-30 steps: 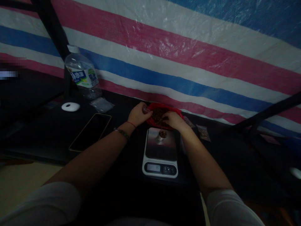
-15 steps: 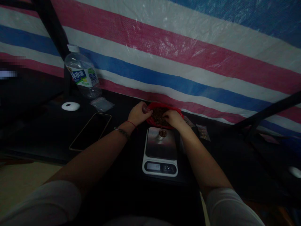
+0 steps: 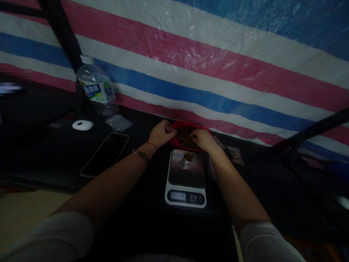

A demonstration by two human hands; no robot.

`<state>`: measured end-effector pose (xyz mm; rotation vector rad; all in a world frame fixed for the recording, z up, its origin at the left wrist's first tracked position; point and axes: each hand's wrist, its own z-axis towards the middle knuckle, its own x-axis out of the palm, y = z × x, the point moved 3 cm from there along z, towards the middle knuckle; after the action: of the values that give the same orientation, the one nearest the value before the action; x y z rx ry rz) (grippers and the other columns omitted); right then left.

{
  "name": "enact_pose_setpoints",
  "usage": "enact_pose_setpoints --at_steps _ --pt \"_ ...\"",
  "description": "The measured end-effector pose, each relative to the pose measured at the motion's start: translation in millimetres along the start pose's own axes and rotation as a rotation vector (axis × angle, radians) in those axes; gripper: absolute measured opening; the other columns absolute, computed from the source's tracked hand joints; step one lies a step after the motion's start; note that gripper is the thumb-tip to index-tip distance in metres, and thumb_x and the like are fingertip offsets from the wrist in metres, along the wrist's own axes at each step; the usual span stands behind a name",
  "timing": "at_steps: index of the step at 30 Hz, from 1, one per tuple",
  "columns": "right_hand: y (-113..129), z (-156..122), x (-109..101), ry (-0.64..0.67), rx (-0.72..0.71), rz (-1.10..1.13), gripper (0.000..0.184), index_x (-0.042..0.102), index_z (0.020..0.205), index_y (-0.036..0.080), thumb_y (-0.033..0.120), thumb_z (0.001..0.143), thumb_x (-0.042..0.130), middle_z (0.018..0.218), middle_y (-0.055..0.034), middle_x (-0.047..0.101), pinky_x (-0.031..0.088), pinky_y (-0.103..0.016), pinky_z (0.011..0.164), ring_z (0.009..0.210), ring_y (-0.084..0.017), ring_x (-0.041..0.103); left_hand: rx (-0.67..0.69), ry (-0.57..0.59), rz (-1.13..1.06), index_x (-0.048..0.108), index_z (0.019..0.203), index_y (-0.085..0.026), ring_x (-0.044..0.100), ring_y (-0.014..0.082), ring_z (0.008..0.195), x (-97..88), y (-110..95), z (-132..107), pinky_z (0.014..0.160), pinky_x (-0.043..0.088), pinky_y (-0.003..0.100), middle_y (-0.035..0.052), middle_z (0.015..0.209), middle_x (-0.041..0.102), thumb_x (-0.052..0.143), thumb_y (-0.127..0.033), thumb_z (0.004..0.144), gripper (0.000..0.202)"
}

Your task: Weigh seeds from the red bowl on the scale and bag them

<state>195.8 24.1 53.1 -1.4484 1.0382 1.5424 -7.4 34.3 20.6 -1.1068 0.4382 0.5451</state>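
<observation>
A red plastic bag (image 3: 174, 145) lies spread at the back of the black table, holding many small brown pieces (image 3: 184, 135). My left hand (image 3: 161, 134) is closed on the bag's left rim. Over the right part of the pieces, my right hand (image 3: 203, 138) has its fingertips pinched together; what is between them is too small to make out. In front of the bag stands a white kitchen scale (image 3: 169, 198) with a steel plate. A small metal cup (image 3: 186, 161) with brown pieces in it rests on that plate. The scale's display is lit.
To the left lie a phone (image 3: 105, 154), a white oval device (image 3: 82, 125) and a clear plastic bag (image 3: 119, 123), with a large plastic bottle (image 3: 99, 89) behind. Small bags (image 3: 236, 155) lie right of my right hand. A striped sheet (image 3: 191, 62) hangs behind the table.
Both hands stay at the red bag, with only slight finger movement in my right hand. The whole view has shifted slightly downward in the picture.
</observation>
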Motion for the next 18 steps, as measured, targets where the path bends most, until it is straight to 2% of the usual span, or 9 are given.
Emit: enact_pose_setpoints --at_steps 6,10,15,18 --pt "5.6 -5.3 -10.3 -0.037 -0.033 0.122 0.026 0.072 0.089 0.016 0.005 0.072 0.055 0.095 -0.007 0.072 0.045 -0.025 0.083 0.088 -0.017 0.065 -0.001 0.011 -0.02 0.055 0.088 -0.019 0.058 0.0172 0.071 -0.6 -0.4 -0.4 0.065 0.045 0.029 0.0028 0.079 0.062 0.063 -0.043 0.072 0.03" --pt "18.3 -19.7 -32.9 -0.037 -0.105 0.31 0.025 0.07 0.091 0.015 0.007 0.072 0.056 0.091 -0.0048 0.071 0.047 -0.025 0.076 0.08 -0.015 0.064 -0.001 0.015 -0.011 0.054 0.087 -0.019 0.058 0.0171 0.07 -1.4 -0.8 -0.6 0.064 0.045 0.029 0.0025 0.078 0.062 0.062 -0.044 0.073 0.03" --pt "47.7 -45.7 -65.9 0.093 -0.229 0.391 0.023 0.071 0.091 0.018 0.013 0.075 0.057 0.091 -0.0028 0.071 0.045 -0.025 0.075 0.08 -0.014 0.063 0.007 0.019 0.003 0.054 0.088 -0.02 0.059 0.0177 0.072 0.0 0.1 0.2 0.065 0.045 0.029 0.0023 0.08 0.062 0.062 -0.045 0.073 0.031" --pt "62.0 -56.1 -73.5 0.175 -0.262 0.364 0.021 0.073 0.087 0.02 0.012 0.074 0.058 0.086 -0.0015 0.071 0.045 -0.023 0.07 0.077 -0.014 0.063 0.006 0.015 -0.001 0.054 0.089 -0.019 0.059 0.0177 0.072 0.6 1.5 0.7 0.066 0.046 0.029 0.0026 0.081 0.062 0.062 -0.046 0.073 0.032"
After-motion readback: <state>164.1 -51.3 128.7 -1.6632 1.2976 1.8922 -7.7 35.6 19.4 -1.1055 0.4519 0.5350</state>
